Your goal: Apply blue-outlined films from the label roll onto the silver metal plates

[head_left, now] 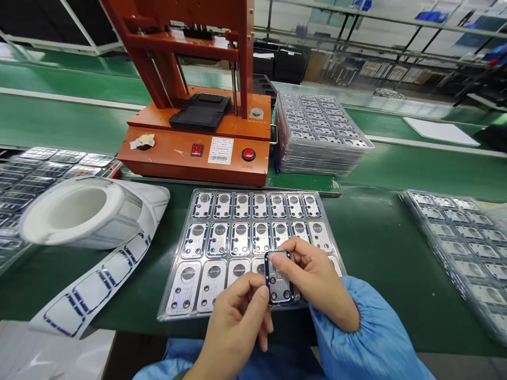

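Observation:
A small rectangular metal plate (280, 282) with a dark blue border and several round holes is tilted up above the tray. My right hand (312, 272) grips it by the upper right, thumb across its face. At its lower left edge, my left hand (241, 316) is closed with thumb and index finger pinched together; whether they hold the edge or something small is hidden. Beneath both hands lies a clear plastic tray (164, 301) with rows of similar plates. Blue borders show on the plates in the far rows, while those in the near row look plain silver.
To the left, a roll of white backing (79, 211) trails a strip of blue-bordered frames. An orange press (194, 153) stands behind the tray, beside stacked plate trays (322, 137). More trays lie at right (467, 248) and far left (35, 184) on the green bench (372, 243).

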The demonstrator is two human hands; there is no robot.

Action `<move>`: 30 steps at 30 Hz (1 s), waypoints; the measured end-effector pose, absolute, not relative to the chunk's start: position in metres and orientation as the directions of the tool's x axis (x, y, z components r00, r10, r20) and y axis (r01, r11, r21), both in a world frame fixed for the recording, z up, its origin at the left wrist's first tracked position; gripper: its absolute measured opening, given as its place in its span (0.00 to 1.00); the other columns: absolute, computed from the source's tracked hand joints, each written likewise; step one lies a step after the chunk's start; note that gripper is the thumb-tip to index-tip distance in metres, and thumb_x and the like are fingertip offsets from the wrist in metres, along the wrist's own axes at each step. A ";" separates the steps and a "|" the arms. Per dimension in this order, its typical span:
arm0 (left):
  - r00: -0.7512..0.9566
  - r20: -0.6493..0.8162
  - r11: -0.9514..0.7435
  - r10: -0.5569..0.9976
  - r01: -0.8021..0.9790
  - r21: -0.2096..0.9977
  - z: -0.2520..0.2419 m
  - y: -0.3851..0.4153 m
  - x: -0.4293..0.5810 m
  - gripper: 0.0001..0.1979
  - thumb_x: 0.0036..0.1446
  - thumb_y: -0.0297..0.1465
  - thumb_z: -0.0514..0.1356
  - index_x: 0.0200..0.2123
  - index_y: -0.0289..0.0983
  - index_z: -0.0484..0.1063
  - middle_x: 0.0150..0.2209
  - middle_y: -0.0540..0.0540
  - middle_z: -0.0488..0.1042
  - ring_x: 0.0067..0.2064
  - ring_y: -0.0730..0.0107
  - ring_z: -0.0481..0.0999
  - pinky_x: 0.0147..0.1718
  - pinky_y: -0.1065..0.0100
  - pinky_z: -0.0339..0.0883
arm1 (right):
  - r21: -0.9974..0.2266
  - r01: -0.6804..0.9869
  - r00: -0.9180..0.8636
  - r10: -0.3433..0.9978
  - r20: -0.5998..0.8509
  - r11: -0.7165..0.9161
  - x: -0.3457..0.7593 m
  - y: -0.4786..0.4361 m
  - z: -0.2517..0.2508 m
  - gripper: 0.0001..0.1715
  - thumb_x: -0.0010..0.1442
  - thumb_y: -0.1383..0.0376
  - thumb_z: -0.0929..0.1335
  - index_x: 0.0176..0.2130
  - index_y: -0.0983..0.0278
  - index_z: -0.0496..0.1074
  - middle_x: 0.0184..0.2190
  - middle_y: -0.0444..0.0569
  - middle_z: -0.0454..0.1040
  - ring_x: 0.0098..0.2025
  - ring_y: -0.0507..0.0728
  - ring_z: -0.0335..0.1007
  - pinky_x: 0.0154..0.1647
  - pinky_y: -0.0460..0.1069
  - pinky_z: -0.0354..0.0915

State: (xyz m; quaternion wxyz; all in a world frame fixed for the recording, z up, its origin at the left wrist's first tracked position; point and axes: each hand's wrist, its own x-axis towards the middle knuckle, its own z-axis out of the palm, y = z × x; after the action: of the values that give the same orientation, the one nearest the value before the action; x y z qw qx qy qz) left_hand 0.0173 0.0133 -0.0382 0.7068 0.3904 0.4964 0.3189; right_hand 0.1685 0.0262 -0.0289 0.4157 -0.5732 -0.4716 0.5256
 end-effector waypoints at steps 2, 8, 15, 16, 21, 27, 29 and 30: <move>0.298 -0.452 0.483 0.841 -0.039 0.875 -0.039 0.014 0.016 0.15 0.51 0.42 0.61 0.28 0.36 0.67 0.14 0.54 0.68 0.13 0.80 0.64 0.14 0.79 0.57 | -0.971 0.125 -0.001 0.978 -0.207 -0.205 0.169 0.027 -0.029 0.10 0.58 0.59 0.67 0.30 0.63 0.66 0.14 0.34 0.56 0.15 0.46 0.52 0.14 0.41 0.51; 0.320 -0.464 0.486 0.826 0.015 0.874 -0.036 0.018 0.017 0.12 0.49 0.39 0.61 0.26 0.36 0.67 0.13 0.53 0.69 0.13 0.77 0.66 0.14 0.77 0.61 | -0.966 0.186 0.002 0.983 -0.185 -0.182 0.169 0.027 -0.030 0.11 0.58 0.59 0.67 0.30 0.63 0.66 0.14 0.34 0.55 0.16 0.47 0.52 0.16 0.43 0.50; 0.292 -0.489 0.507 0.822 0.015 0.862 -0.031 0.020 0.020 0.11 0.48 0.37 0.60 0.23 0.38 0.63 0.11 0.54 0.68 0.13 0.77 0.65 0.14 0.76 0.60 | -0.962 0.233 -0.003 0.989 -0.148 -0.143 0.168 0.028 -0.028 0.10 0.58 0.59 0.67 0.30 0.62 0.67 0.15 0.35 0.55 0.17 0.48 0.51 0.18 0.44 0.50; 0.290 -0.487 0.505 0.824 0.015 0.863 -0.032 0.020 0.021 0.11 0.48 0.37 0.60 0.23 0.38 0.62 0.11 0.54 0.68 0.12 0.77 0.65 0.14 0.76 0.59 | -0.961 0.238 -0.004 0.990 -0.144 -0.139 0.168 0.028 -0.028 0.10 0.58 0.59 0.67 0.30 0.62 0.67 0.15 0.35 0.55 0.17 0.48 0.51 0.18 0.44 0.50; 0.274 -0.466 0.484 0.842 -0.002 0.875 -0.033 0.019 0.021 0.11 0.49 0.37 0.59 0.22 0.38 0.62 0.11 0.54 0.67 0.13 0.78 0.63 0.15 0.77 0.59 | -0.961 0.244 -0.008 0.991 -0.133 -0.127 0.169 0.027 -0.029 0.10 0.58 0.59 0.67 0.30 0.62 0.66 0.15 0.35 0.55 0.17 0.48 0.50 0.18 0.44 0.50; 0.248 -0.470 0.484 0.847 0.008 0.875 -0.033 0.019 0.021 0.11 0.48 0.36 0.59 0.21 0.38 0.61 0.11 0.55 0.66 0.13 0.78 0.62 0.15 0.76 0.58 | -0.960 0.256 -0.006 0.992 -0.122 -0.117 0.165 0.027 -0.033 0.10 0.58 0.59 0.67 0.30 0.62 0.67 0.15 0.35 0.55 0.17 0.48 0.50 0.18 0.44 0.51; 0.235 -0.473 0.484 0.849 0.016 0.875 -0.035 0.019 0.021 0.11 0.48 0.36 0.59 0.22 0.38 0.61 0.11 0.56 0.65 0.13 0.78 0.61 0.15 0.77 0.57 | -0.961 0.246 -0.009 0.991 -0.136 -0.129 0.164 0.027 -0.034 0.10 0.58 0.58 0.67 0.30 0.62 0.68 0.15 0.35 0.55 0.17 0.48 0.51 0.18 0.44 0.52; 0.237 -0.473 0.483 0.849 0.018 0.875 -0.035 0.019 0.021 0.11 0.48 0.36 0.59 0.22 0.38 0.61 0.11 0.56 0.65 0.13 0.78 0.61 0.15 0.77 0.57 | -0.961 0.240 -0.014 0.990 -0.144 -0.136 0.164 0.027 -0.034 0.11 0.59 0.57 0.67 0.31 0.62 0.68 0.15 0.35 0.55 0.16 0.48 0.52 0.18 0.44 0.52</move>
State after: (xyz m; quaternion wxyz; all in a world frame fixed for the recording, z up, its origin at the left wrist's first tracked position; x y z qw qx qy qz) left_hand 0.0215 0.0189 -0.0348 0.6743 0.4045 0.5356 0.3080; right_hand 0.1644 0.0274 -0.0340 0.3918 -0.5827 -0.5277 0.4780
